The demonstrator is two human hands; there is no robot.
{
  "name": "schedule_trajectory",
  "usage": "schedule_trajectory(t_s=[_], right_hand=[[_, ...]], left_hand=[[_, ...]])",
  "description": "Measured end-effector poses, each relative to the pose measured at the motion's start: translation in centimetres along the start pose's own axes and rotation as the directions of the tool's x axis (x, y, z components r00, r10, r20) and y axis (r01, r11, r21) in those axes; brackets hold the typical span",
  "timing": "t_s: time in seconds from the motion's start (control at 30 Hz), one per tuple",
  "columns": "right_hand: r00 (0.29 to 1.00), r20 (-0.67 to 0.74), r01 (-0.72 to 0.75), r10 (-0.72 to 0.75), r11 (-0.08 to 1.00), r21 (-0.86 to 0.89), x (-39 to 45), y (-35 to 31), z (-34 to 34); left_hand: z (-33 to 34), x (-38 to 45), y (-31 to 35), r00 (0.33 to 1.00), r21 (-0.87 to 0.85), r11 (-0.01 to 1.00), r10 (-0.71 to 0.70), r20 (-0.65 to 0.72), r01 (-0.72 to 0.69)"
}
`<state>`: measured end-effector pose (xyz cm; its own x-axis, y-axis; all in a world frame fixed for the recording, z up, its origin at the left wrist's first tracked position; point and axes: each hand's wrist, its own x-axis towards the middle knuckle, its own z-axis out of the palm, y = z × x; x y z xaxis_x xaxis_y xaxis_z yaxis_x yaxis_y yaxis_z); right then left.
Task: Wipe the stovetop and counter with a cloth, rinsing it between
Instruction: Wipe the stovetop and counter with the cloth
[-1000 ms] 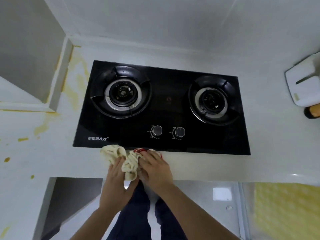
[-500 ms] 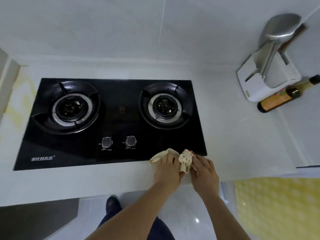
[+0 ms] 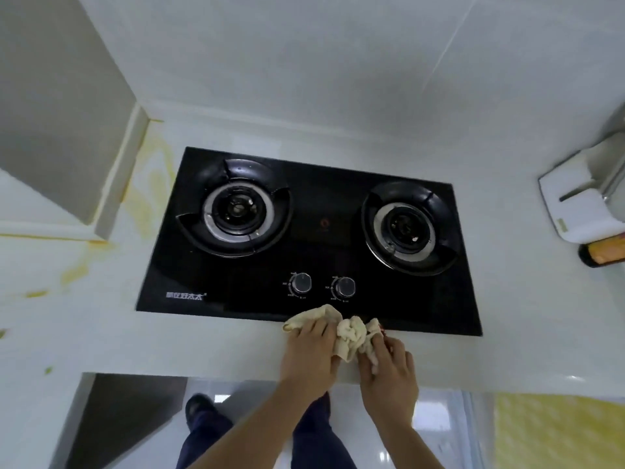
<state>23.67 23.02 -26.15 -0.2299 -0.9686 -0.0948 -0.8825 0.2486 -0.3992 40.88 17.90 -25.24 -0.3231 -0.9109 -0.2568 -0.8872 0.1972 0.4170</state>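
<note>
While bunched, cloth [image 3: 350, 335] between hands

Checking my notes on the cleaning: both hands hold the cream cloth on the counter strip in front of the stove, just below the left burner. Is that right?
Not quite. The head view shows both hands, left hand and right hand, holding the cream cloth on the counter strip, but just below the control knobs, not the left burner.

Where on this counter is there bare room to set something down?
Bare counter lies between the stovetop and the white holder. The front strip left of the hands is bare too. Crowded: both hands, left and right, bunch the cloth at the stovetop's front edge. Yellow stains mark the left side.
</note>
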Motion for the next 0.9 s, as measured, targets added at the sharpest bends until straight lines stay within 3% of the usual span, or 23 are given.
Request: schedule_trajectory(t_s=[0.13, 0.3, 0.43, 0.6, 0.67, 0.73, 0.83, 0.9], right_hand=[[0.976, 0.164, 0.147, -0.146, 0.989, 0.007, -2.8, -13.1, 5.2], [0.875, 0.322, 0.378, -0.361, 0.926, 0.010, -4.2, -27.8, 11.2], [0.823, 0.363, 0.473, -0.438, 0.881, -0.010, -4.2, -34.3, 14.1], [0.730, 0.456, 0.574, -0.509, 0.819, -0.006, -2.0, -36.2, 13.0], [0.669, 0.451, 0.646, -0.592, 0.762, 0.042, -0.1, -36.8, 10.9], [0.610, 0.391, 0.722, -0.689, 0.687, 0.086, 2.3, -37.9, 8.7], [0.529, 0.243, 0.813, -0.813, 0.568, 0.128, 6.6, -40.6, 5.5], [0.407, 0.265, 0.881, -0.874, 0.453, 0.139, 8.7, -42.5, 3.9]], left_hand=[[-3.9, -5.7, -11.9, 0.978, -0.080, 0.980, -0.191, -0.086, 0.185], [-9.9, -12.0, -24.5, 0.882, -0.213, 0.887, -0.444, -0.159, 0.409], [-12.2, -14.7, -29.5, 0.808, -0.274, 0.806, -0.572, -0.139, 0.524], [-13.8, -15.7, -30.0, 0.746, -0.309, 0.717, -0.665, -0.033, 0.625], [-13.9, -15.2, -30.4, 0.759, -0.167, 0.765, -0.642, -0.106, 0.623], [-14.6, -14.4, -30.5, 0.762, -0.132, 0.799, -0.600, -0.245, 0.587], [-17.4, -12.8, -29.5, 0.664, -0.284, 0.823, -0.566, -0.489, 0.493], [-19.5, -11.3, -28.2, 0.615, -0.371, 0.863, -0.504, -0.607, 0.341]])
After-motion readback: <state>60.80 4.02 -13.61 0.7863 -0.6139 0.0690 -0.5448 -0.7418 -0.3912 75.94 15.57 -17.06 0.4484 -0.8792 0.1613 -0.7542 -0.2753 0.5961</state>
